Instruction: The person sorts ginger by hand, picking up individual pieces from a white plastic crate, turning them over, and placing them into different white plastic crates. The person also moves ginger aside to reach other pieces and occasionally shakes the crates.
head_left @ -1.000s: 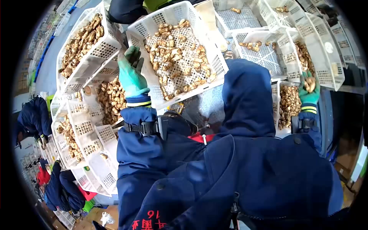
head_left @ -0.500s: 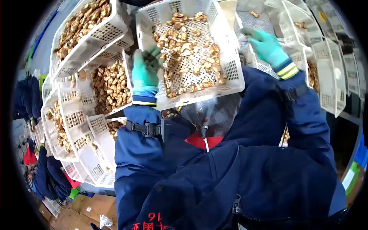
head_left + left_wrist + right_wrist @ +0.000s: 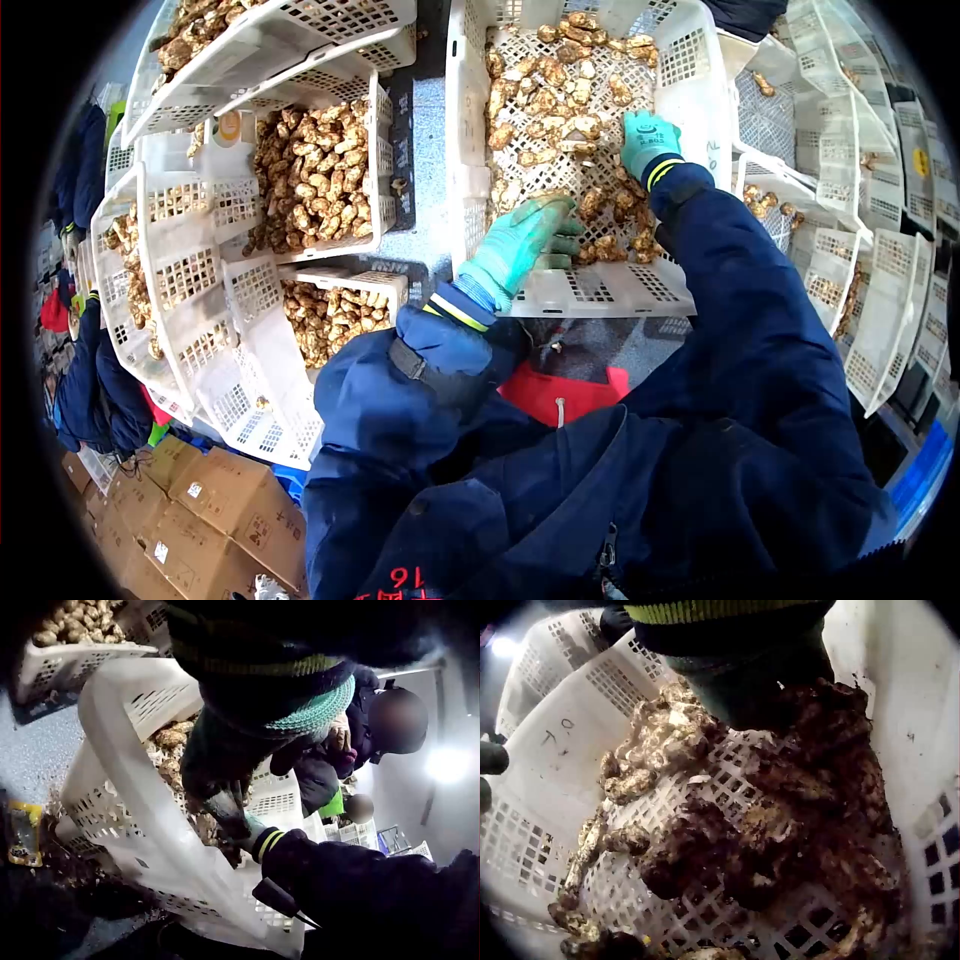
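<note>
Far left, white perforated baskets (image 3: 190,280) stand close together, with cardboard boxes (image 3: 215,490) below them. One inner basket (image 3: 384,175) contains a dense load of lumpy brown pieces (image 3: 315,170); a lower basket (image 3: 395,290) just beside it contains similar stock.

A blue-grey surface (image 3: 428,180) separates these from the large central basket (image 3: 466,180). Its mesh base carries the loose brown pieces (image 3: 550,100), spread unevenly: grouped toward the far edge, along the left side and at the near right, with bare mesh between.

Left hand (image 3: 522,242): gloved in green, positioned over the near left part of the central basket. The fingers are extended in a relaxed, slightly bent position, with gaps between them. No piece is visible in their grip; whether the fingertips contact the stock cannot be determined.

Right hand (image 3: 650,138): gloved in green, positioned inside the right part of the same basket, back of the glove upward. The fingers point down and are hidden by the hand and by shadow. It cannot be determined whether they are open, closed or gripping a piece. Brown pieces lie directly about this hand.

Far right, further white baskets (image 3: 832,150) stand close together, containing a few scattered pieces (image 3: 765,203).
</note>
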`<action>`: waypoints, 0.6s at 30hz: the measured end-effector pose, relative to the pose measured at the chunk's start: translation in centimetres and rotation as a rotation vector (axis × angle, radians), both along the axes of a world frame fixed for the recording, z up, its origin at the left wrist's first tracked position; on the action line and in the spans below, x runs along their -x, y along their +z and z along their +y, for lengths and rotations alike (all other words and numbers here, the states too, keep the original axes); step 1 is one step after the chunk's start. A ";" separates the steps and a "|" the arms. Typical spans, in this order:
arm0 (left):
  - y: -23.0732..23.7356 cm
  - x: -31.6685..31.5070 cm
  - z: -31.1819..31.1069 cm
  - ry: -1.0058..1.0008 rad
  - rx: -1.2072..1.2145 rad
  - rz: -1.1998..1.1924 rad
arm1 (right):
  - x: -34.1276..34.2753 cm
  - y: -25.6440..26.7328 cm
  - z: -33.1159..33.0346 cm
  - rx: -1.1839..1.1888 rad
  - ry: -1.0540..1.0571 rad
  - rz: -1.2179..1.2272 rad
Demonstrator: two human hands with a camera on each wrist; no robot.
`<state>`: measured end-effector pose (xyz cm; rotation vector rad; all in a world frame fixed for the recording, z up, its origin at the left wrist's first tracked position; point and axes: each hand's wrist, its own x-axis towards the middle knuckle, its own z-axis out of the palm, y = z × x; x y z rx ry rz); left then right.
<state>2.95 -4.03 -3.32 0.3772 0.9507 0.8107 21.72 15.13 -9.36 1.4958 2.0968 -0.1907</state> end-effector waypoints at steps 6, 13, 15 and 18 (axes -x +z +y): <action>-2.0 0.2 -0.1 0.226 0.112 -0.045 | 0.0 1.5 1.6 0.136 -0.134 0.267; -0.3 -0.2 1.3 0.289 0.027 -0.192 | 2.3 4.1 -0.6 0.143 0.310 0.767; -0.4 0.8 1.4 0.067 0.025 -0.207 | 3.4 3.2 -0.5 0.079 0.149 0.415; -0.9 0.8 1.0 0.167 0.050 -0.192 | 5.1 1.1 -2.4 0.120 0.149 0.214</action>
